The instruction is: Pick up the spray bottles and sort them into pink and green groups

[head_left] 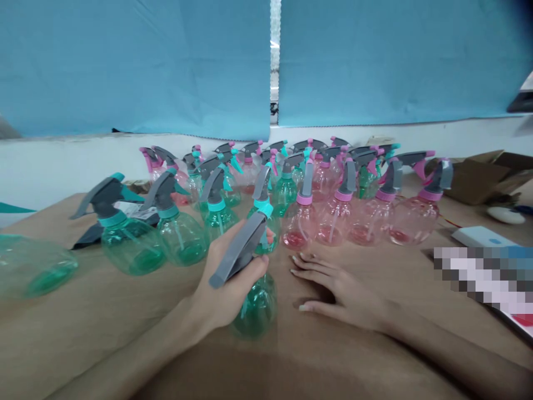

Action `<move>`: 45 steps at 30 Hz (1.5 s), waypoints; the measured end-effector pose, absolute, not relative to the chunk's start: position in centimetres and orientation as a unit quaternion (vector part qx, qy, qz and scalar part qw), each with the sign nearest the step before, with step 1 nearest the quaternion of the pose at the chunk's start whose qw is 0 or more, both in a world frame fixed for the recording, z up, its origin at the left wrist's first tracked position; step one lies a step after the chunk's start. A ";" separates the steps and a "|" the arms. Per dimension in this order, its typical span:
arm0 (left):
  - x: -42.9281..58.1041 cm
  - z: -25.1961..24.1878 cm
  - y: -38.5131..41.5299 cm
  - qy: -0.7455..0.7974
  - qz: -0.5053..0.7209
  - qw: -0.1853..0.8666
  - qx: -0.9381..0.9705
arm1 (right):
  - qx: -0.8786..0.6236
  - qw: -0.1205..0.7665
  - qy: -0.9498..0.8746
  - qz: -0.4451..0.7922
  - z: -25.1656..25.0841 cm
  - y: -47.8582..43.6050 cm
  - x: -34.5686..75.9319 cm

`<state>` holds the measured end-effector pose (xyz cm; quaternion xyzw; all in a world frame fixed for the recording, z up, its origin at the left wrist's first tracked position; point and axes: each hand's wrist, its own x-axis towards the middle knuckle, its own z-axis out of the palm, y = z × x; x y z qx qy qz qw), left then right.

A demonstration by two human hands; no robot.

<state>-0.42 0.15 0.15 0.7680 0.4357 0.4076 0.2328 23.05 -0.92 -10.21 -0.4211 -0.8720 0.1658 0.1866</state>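
Note:
My left hand (pixel 227 278) is wrapped round the neck of a green spray bottle (pixel 256 311) with a grey and turquoise trigger head. The bottle stands upright or nearly so at the front middle of the table; my fingers partly hide its neck. Flat on the wood to its right lies my right hand (pixel 343 289), fingers spread, holding nothing. Just beyond that hand is a row of pink spray bottles, the nearest being a pink spray bottle (pixel 297 225). Left of my left hand stand green spray bottles, among them a green spray bottle (pixel 181 236).
Many more spray bottles crowd the back of the brown table (pixel 145 344). At far left is a green bottle body (pixel 37 266), its top out of view. A cardboard box (pixel 478 178), a white box (pixel 483 238) and a pixelated flat item (pixel 487 283) lie at right.

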 end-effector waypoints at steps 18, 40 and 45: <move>-0.1 -0.6 -0.1 0.444 0.402 0.324 0.733 | -0.417 0.203 -0.867 0.184 -10.1 -1.0 23.0; -3.3 -1.3 -1.5 0.460 0.314 0.263 0.788 | -0.440 0.167 -0.861 0.193 -6.4 -2.0 21.3; -5.3 -1.4 -2.4 0.446 0.282 0.241 0.814 | -0.429 0.161 -0.861 0.222 -4.6 -2.9 18.4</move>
